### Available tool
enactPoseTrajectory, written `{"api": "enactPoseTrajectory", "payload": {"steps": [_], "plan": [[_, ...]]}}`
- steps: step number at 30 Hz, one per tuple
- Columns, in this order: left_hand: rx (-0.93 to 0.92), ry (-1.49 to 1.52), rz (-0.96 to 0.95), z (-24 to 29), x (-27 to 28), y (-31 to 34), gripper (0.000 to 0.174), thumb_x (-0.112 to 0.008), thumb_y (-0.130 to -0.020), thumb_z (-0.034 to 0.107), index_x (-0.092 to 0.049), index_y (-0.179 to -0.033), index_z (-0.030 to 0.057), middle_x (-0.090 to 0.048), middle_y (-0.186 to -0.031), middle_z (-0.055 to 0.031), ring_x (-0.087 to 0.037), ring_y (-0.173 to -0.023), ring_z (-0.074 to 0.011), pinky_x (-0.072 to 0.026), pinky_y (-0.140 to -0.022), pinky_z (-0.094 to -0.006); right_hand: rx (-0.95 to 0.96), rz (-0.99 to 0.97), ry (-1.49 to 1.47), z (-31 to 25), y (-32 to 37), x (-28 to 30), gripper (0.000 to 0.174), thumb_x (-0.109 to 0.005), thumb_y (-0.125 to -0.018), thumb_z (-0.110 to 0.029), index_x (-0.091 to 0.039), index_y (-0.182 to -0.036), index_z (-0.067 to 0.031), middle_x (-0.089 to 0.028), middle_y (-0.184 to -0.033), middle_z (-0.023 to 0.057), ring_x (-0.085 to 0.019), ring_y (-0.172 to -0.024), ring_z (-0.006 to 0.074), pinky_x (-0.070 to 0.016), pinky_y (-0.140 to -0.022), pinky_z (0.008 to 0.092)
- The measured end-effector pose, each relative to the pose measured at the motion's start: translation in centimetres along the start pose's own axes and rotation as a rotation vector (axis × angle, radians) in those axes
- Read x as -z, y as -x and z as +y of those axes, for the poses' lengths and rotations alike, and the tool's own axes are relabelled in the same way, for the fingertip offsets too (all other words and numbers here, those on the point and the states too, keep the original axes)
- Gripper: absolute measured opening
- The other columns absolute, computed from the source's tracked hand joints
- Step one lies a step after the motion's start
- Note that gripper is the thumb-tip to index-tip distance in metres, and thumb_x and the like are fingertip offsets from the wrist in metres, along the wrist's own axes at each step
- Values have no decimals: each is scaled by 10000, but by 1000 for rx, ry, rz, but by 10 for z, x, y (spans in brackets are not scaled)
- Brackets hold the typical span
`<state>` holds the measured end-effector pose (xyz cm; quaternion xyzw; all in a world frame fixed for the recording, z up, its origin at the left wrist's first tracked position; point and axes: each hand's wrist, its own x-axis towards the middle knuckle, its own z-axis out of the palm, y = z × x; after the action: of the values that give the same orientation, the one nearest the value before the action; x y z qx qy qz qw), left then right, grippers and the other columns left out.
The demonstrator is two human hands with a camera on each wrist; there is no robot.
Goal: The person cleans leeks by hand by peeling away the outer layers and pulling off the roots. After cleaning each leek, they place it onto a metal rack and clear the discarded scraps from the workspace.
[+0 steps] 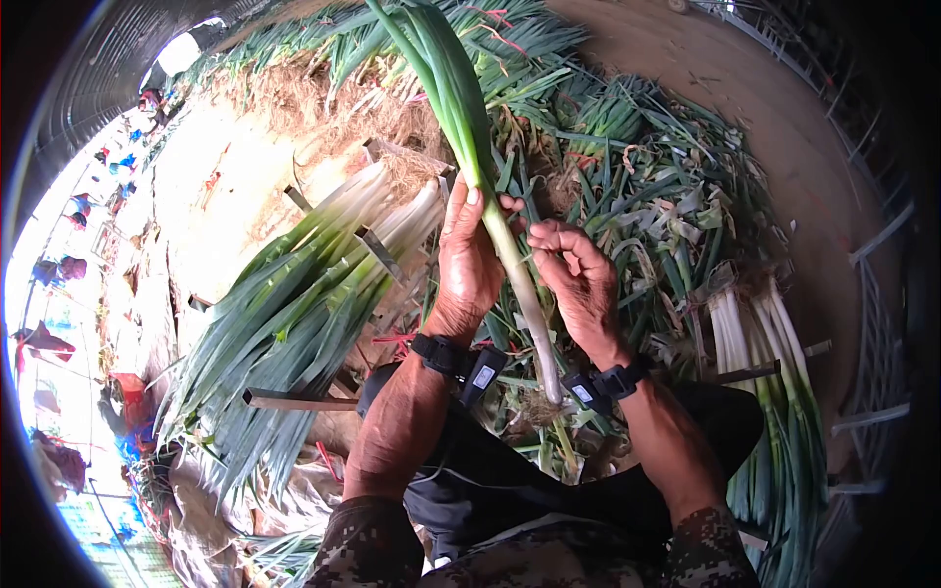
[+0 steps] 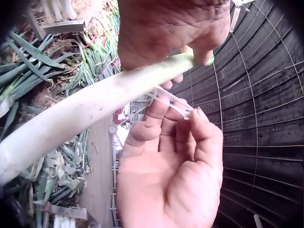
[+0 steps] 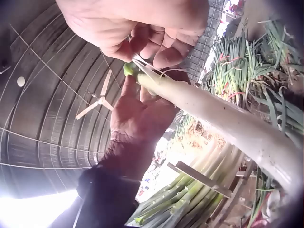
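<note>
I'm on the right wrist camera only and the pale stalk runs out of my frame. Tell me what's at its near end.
Observer: A tuft of brownish roots is at that end of the stalk.
Operator: Now the other end, past the left hand.
Observer: Long green leaves extend beyond the left hand, pointing away from the person.
Operator: Report what's at the person's right side.
Observer: A bundle of similar stalks, white ends farther from the person, green leaves nearer.

No readable text, label, brand, number or sign shows anywhere.
</note>
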<state>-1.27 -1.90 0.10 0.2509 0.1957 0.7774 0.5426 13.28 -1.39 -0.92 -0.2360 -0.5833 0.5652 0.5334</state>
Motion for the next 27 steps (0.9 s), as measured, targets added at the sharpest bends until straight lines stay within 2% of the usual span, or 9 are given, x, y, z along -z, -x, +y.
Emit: {"api": "enactPoseTrajectory", "payload": {"steps": [3, 5, 6, 9, 10, 16, 19, 21, 27], "plan": [[37, 40, 26, 4, 4, -1, 526, -579, -999, 324, -382, -1461, 168, -579, -989, -55, -593, -978, -184, -503, -883, -384, -173, -10, -159, -13, 5, 0, 110, -591, -949, -40, -598, -1058, -29, -669, -1066, 89, -669, -984, 186, -541, -680, 268], [51, 49, 59, 7, 8, -1, 399, -574, -998, 351, -448, -1329, 165, -577, -949, -46, -605, -905, -181, -517, -770, -351, -280, -31, -229, -13, 8, 5, 83, -587, -947, -42, -580, -1028, -26, -672, -956, 97, -689, -845, 190, -544, -620, 278], [41, 45, 70, 8, 9, -3, 362, -571, -999, 351, -462, -1290, 165, -578, -942, -44, -606, -879, -179, -515, -736, -340, -312, -44, -255, -18, 9, 6, 61, -575, -941, -21, -550, -997, -20, -629, -795, 69, -642, -650, 162, -540, -563, 286], [17, 76, 73, 13, 13, -7, 272, -572, -997, 346, -480, -1184, 171, -577, -902, -34, -590, -781, -162, -486, -635, -306, -249, -221, -109, -17, 23, 16, 66, -564, -933, 14, -549, -991, -14, -586, -733, 36, -595, -589, 132, -540, -555, 287], [8, 69, 75, 15, 15, -8, 274, -574, -996, 345, -480, -1187, 172, -577, -895, -33, -585, -773, -158, -484, -633, -303, -287, -204, -57, -17, 31, 17, 36, -621, -923, -32, -600, -932, -4, -597, -663, -1, -581, -554, 69, -498, -562, 226], [-18, 22, 89, 20, 14, -7, 374, -566, -990, 367, -468, -1299, 180, -570, -885, -23, -562, -735, -132, -472, -616, -269, -365, -252, 282, -25, 42, 23, 205, -710, -905, -107, -640, -1065, 0, -628, -689, 23, -574, -556, 79, -466, -527, 242], [-37, -25, 76, 21, 11, -5, 353, -557, -994, 363, -472, -1281, 176, -567, -888, -23, -559, -732, -131, -472, -610, -273, -168, -283, 584, -21, 36, 18, 253, -764, -878, -164, -674, -1069, -26, -632, -698, 15, -545, -571, 64, -428, -508, 243], [-42, -47, 75, 22, 13, -6, 323, -582, -977, 400, -511, -1173, 154, -580, -881, -18, -556, -732, -136, -475, -606, -277, -165, -323, 770, -12, 37, 22, 193, -761, -857, -198, -707, -914, -22, -658, -709, 107, -591, -588, 145, -444, -535, 315], [-111, -95, 113, 38, 27, -13, 344, -572, -970, 433, -552, -1070, 105, -603, -875, -35, -573, -715, -146, -480, -587, -274, -303, -624, 852, -1, 87, 67, 209, -703, -856, -247, -705, -871, -39, -651, -700, 145, -638, -608, 263, -473, -562, 369]]}}
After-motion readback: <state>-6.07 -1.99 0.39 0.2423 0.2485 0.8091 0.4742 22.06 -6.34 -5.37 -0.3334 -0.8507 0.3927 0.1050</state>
